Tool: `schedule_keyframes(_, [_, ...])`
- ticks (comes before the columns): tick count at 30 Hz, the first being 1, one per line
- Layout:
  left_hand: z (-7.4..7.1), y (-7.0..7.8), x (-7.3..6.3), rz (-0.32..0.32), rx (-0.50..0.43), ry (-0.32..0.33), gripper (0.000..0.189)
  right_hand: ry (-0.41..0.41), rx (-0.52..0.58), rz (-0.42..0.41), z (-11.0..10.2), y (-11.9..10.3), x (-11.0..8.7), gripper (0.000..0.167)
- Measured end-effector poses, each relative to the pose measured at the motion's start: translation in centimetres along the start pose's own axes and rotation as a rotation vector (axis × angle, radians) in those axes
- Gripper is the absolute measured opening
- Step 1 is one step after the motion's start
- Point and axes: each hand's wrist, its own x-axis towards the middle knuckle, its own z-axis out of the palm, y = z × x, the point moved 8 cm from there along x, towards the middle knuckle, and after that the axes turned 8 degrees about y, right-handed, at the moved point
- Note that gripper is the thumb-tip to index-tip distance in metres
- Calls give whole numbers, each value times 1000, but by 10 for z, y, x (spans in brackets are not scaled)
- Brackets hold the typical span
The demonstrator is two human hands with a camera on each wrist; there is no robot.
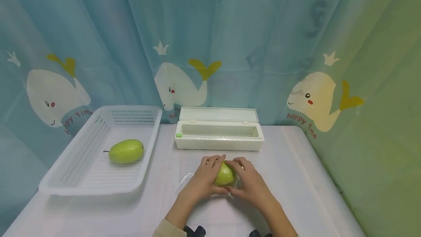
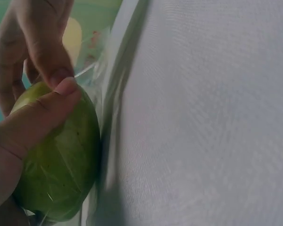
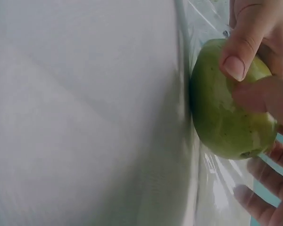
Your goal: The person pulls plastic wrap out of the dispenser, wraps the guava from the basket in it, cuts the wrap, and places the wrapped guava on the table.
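Observation:
A green pear (image 1: pixel 225 175) lies on the table between both hands, with clear plastic film (image 3: pixel 220 188) around and beneath it. From the left side, my left hand (image 1: pixel 204 178) grips it, thumb across the near face and fingers over the top. My right hand (image 1: pixel 250 181) holds it from the other side, its thumb meeting the left one in the left wrist view. Film clings to the pear's skin (image 2: pixel 68 169) there, creased in places. The lower fingers of the right hand spread away from the fruit in the right wrist view.
Behind the hands stands a long white box (image 1: pixel 219 144) with its lid raised and a green tab at its left end. A white perforated basket (image 1: pixel 95 189) on the left holds another green pear (image 1: pixel 126 151). A printed curtain (image 1: pixel 236 39) hangs at the back.

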Motion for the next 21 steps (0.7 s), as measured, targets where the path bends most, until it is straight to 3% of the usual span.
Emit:
schedule_keyframes(4, [-2,-2,-1,0,-19,-19,115,1,-13,-17,2,-1,1,83])
schedule_keyframes(8, [-14,-7,-2,-36,-167,-3,112,-30,-19,30,4,2,-1,84])
schedule_keyframes(11, [-38,-10,-3,-42,-215,95,89,-40,-23,64,3,5,-1,83])
schedule_keyframes(15, [-73,1,-6,16,-123,238,40,-49,-14,88,3,6,0,82])
schedule_keyframes(18, [-80,17,-9,42,-61,203,25,-55,-12,99,3,7,0,81])
schedule_keyframes(21, [-68,28,-11,55,-1,121,34,-50,-8,110,3,8,0,80])
